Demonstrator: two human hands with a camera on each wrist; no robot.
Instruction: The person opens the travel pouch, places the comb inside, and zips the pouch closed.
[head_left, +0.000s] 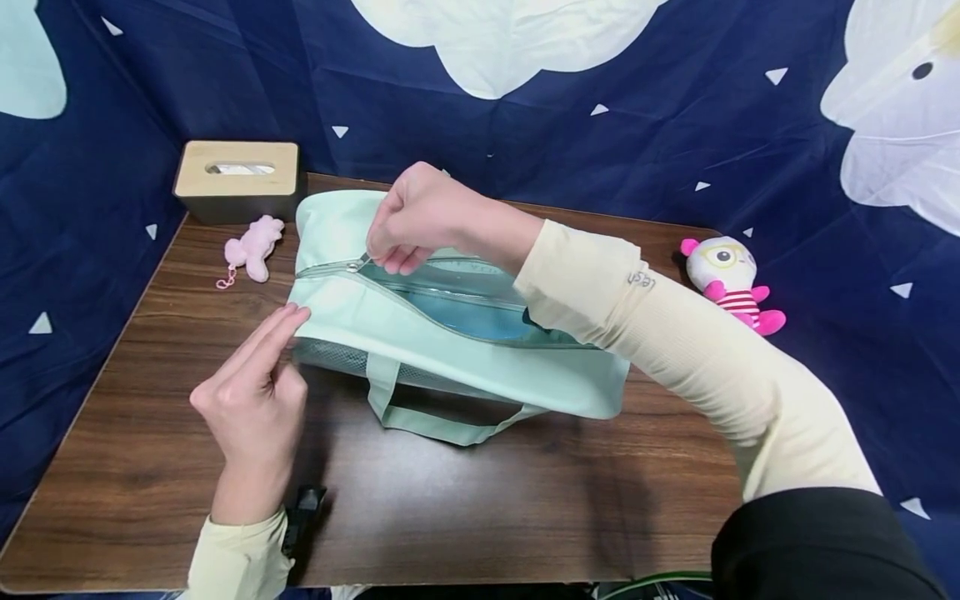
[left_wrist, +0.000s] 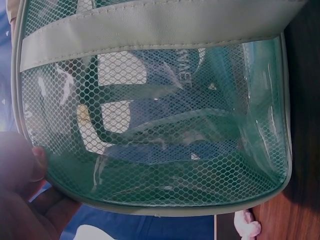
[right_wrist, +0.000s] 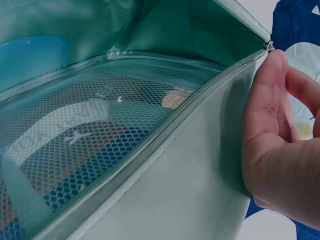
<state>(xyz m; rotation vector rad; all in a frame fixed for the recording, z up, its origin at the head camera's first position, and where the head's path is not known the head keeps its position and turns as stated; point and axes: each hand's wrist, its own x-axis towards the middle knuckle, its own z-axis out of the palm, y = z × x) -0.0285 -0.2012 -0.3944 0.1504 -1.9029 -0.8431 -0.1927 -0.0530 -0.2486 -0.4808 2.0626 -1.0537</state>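
The right hand (head_left: 423,218) pinches a silver metal zipper pull (head_left: 364,260) on the left of a mint-green, mesh-sided bag (head_left: 480,362); the left hand (head_left: 258,385) grips its near left edge.

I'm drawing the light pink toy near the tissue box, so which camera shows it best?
The head view: the light pink toy lies whole, beside the mint bag, with its chain. The left wrist view shows only a pink bit at the bottom edge, probably it. The right wrist view doesn't show it.
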